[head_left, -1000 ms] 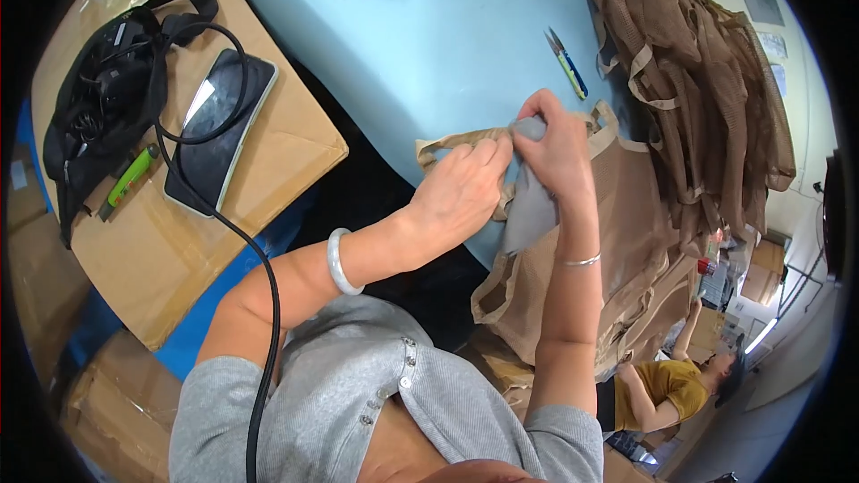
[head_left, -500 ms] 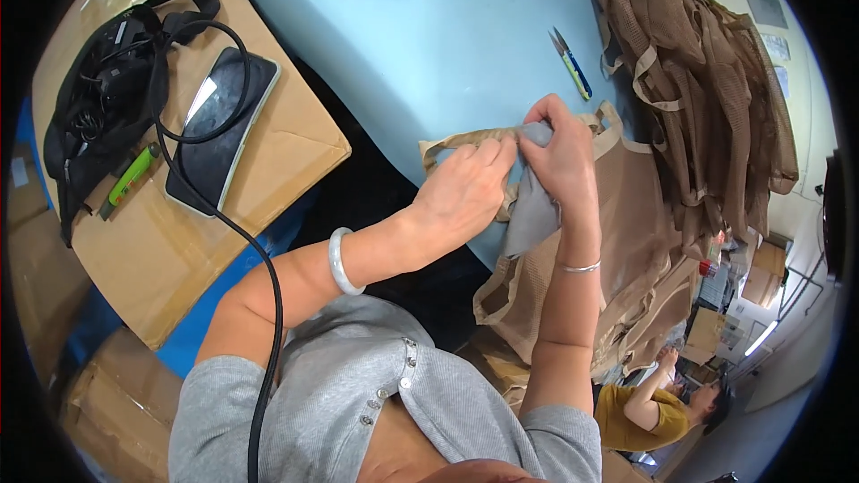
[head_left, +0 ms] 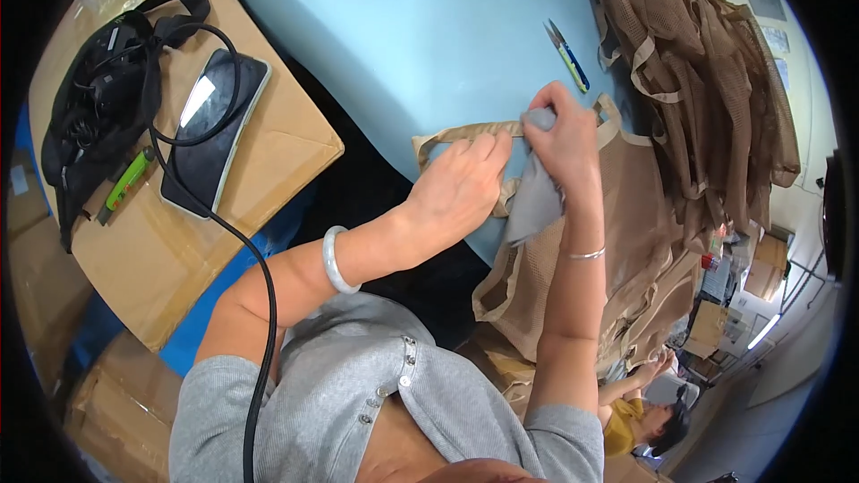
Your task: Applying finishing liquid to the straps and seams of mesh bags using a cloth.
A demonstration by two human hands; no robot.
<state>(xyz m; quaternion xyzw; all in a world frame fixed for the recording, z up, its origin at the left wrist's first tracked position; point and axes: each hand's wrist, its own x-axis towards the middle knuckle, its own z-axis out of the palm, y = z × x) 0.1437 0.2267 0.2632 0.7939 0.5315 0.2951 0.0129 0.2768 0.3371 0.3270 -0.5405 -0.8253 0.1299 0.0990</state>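
Observation:
A brown mesh bag with beige trim lies over the near edge of the light blue table. My left hand pinches the bag's beige strap, which stretches left across the table top. Just to its right, my right hand grips a grey cloth that hangs down over the bag and presses it at the strap. The fingertips of both hands are partly hidden. Beyond my right hand lie small thread snips with a green and blue handle.
Brown mesh bags are heaped at the table's right. On a cardboard box at left lie a phone, a black pouch and a green cutter. A black cable crosses my left arm. Another person works at lower right.
My hands have drawn slightly apart, the right one moving a little up and right with the grey cloth. More strap shows between them. The other person has shifted lower.

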